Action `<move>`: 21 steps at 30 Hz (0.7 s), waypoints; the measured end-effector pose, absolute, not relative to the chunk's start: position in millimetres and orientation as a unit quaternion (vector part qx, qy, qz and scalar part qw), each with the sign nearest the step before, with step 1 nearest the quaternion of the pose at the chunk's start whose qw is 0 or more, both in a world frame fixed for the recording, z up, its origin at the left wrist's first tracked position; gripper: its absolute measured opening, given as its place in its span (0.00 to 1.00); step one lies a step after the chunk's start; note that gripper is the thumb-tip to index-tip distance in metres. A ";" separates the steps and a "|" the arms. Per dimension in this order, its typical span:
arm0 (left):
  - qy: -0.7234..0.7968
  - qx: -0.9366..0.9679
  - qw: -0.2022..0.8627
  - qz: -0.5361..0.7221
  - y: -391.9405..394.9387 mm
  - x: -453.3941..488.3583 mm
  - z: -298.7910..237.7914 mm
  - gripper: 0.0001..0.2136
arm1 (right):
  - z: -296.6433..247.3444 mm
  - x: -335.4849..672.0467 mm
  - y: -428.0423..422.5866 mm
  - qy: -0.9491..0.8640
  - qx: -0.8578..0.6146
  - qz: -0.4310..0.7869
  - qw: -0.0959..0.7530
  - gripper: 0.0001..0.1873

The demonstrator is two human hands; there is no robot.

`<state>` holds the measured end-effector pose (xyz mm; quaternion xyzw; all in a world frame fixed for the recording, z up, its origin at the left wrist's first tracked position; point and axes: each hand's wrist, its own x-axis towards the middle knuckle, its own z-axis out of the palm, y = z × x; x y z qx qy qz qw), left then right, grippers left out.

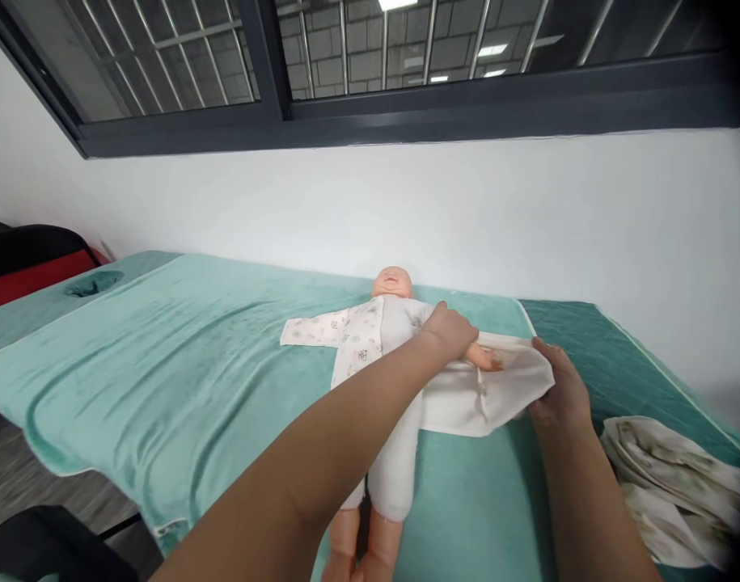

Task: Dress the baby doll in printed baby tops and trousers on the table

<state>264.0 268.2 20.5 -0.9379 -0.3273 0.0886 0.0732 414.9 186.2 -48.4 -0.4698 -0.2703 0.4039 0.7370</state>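
A baby doll (394,483) with a white cloth body lies on its back, head toward the wall. A patterned baby shirt (357,343) is spread open on it, with one sleeve stretched out to the left. Reaching across the doll, my left hand (450,330) is closed around the doll's arm, whose small hand (484,357) sticks out past my fingers. Over to the right, my right hand (560,388) grips the edge of the shirt's other side, holding its plain white inner face out flat beneath the doll's arm.
A pale green blanket (224,347) covers the bed and hangs over its front edge. At the right lies a crumpled patterned cloth (673,485) on a darker green cover (564,319). A white wall (285,210) and barred window (394,48) stand behind. Black-and-red bag (35,267) at far left.
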 end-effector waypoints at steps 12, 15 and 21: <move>-0.425 -0.904 -0.038 0.039 271.5 260.2 16.8 0.20 | -25.4 368.5 165.3 -0.356 -0.347 0.518 0.696 0.15; -0.447 -0.889 -0.096 0.022 279.2 244.7 30.5 0.18 | -28.8 349.9 159.5 -0.421 -0.353 0.551 0.628 0.22; -0.450 -0.866 -0.214 -0.046 284.7 213.2 63.3 0.22 | -29.7 323.4 153.1 -0.538 -0.310 0.588 0.519 0.25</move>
